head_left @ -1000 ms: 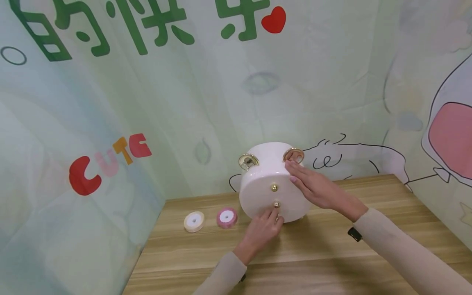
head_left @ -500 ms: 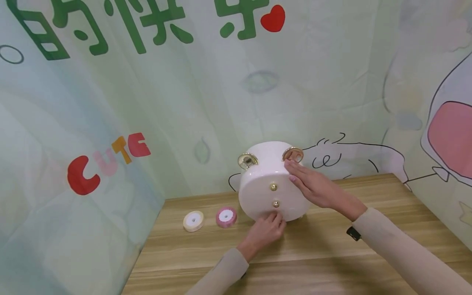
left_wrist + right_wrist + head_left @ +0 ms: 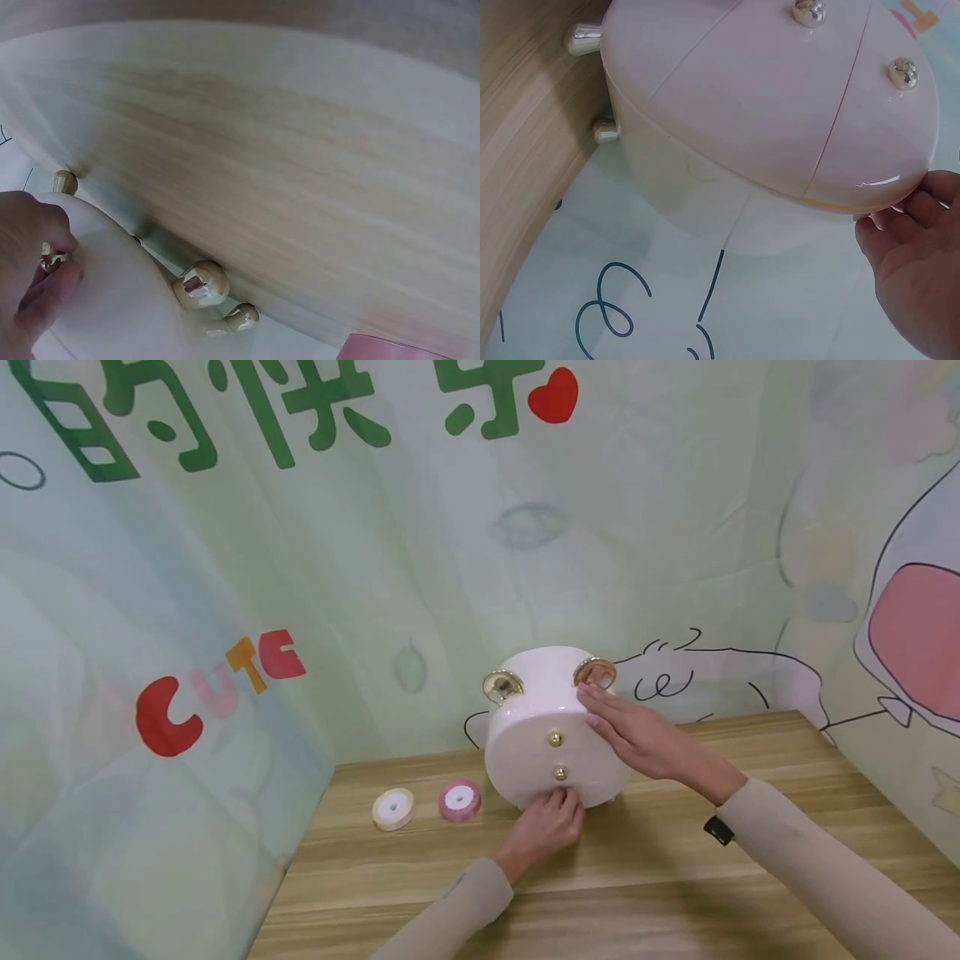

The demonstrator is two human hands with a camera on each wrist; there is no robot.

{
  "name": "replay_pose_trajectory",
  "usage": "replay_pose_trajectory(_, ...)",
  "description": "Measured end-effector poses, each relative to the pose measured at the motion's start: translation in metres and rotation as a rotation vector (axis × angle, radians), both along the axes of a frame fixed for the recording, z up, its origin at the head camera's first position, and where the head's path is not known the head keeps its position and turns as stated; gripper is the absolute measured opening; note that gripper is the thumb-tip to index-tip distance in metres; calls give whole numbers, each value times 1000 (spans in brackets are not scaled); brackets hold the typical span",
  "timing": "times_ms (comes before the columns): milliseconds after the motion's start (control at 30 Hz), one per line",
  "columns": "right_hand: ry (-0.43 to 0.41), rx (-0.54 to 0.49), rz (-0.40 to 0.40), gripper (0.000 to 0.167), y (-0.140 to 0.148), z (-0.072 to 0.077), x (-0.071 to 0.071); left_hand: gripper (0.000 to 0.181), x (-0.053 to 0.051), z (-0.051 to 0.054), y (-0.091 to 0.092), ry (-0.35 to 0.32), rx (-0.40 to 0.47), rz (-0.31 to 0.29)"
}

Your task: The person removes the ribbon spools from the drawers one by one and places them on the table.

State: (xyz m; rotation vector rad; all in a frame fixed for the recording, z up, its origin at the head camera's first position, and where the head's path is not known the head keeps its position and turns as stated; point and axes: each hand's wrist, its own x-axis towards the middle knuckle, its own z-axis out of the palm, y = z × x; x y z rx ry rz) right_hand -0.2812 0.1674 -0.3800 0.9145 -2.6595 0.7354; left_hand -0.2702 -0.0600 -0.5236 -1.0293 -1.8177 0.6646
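Observation:
A glossy white round drawer box (image 3: 525, 760), with gold knobs down its front and gold ear-like rounds on top, stands on the table. My left hand (image 3: 543, 827) is at the front's lower part; in the left wrist view its thumb and fingers pinch a gold knob (image 3: 52, 259), which the hand hides in the head view. Two more knobs, the upper knob (image 3: 555, 739) and the middle knob (image 3: 561, 773), show above it. My right hand (image 3: 637, 735) rests on the box's upper right edge with fingers extended, just below the right gold ear (image 3: 594, 673).
To the left of the box lie a cream ribbon spool (image 3: 393, 809) and a pink ribbon spool (image 3: 460, 800). Beneath everything is a wood-grain table (image 3: 637, 910). A printed cloth backdrop (image 3: 450, 568) rises close behind the box. Small gold feet (image 3: 605, 132) support the box.
My left hand has slid down from just under the middle knob to the lowest one, its fingers curling in. The right hand has stayed on the box. The box's front looks unchanged.

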Motion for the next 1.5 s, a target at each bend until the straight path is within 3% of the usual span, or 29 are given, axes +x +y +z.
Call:
replay_pose_trajectory(467,-22,28,11,54,3,8,-1,48,-8,-1,-1,67,-53,-57)
replay_pose_trajectory(700,-30,21,16,54,2,7,0,50,-6,-1,-2,69,-92,-46)
replay_pose_trajectory(1067,-17,2,21,53,2,7,-2,50,-5,-1,-2,62,-69,-64)
replay_pose_trajectory(1200,-19,-1,22,54,3,7,-2,50,-3,0,-1,49,-73,-89)
replay_pose_trajectory(1500,-29,1,21,54,3,6,-1,47,15,0,-5,44,-90,-158)
